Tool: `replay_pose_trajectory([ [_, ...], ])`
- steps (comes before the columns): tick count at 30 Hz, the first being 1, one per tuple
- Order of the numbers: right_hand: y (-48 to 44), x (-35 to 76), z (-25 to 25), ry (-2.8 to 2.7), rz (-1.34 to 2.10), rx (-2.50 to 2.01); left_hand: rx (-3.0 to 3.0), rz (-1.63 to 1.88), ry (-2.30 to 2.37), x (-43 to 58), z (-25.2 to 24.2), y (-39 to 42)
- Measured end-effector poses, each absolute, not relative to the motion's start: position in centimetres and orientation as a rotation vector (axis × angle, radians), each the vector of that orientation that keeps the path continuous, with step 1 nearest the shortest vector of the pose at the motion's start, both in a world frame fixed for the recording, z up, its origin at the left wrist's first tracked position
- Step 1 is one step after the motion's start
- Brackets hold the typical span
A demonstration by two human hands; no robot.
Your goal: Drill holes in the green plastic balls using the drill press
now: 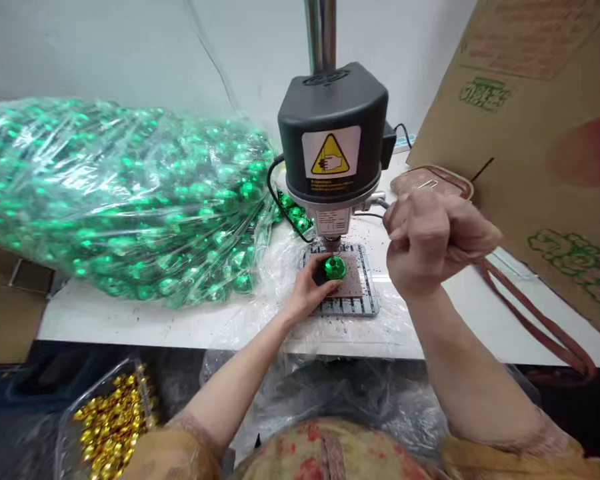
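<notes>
two mustard sleeves (173, 458) lie nearest, beside a clear plastic tub (61, 433) of shiny, rounded gold pieces (111, 427). the right hand (427, 239), raised and curled into a fist, closes on a lever (383, 203) whose end its fingers hide. lower down, the left hand (310, 287) holds a glossy green ball (335, 268) narrowly between thumb and fingers. the ball sits on a flat brown board (353, 275), right under the chuck (333, 245); its top faces up, and its rounded shape leaves a long axis hard to tell. dark crumbs speckle the board and the slotted metal base (371, 303). above is the drill press (333, 110), smooth and black. behind, to the left, bulges a crinkled transparent bag (105, 180) of faceted green balls (243, 257); to the right leans a printed cardboard carton (535, 153). the plain pale wall (125, 47) stands farthest.
</notes>
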State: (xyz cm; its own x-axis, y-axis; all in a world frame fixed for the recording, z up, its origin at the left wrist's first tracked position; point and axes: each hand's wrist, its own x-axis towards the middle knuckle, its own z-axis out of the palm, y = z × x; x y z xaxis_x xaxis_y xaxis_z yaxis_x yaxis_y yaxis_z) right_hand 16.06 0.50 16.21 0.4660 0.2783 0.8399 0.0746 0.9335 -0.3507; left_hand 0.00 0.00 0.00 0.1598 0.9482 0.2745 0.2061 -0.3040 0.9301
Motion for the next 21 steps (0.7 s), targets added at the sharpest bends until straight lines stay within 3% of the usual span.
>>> replay_pose_trajectory([
  [21, 1.4, 16.3, 13.9, -1.120, -0.008, -0.234, 1.662, 1.258, 1.088, 0.3, 0.4, -0.2],
])
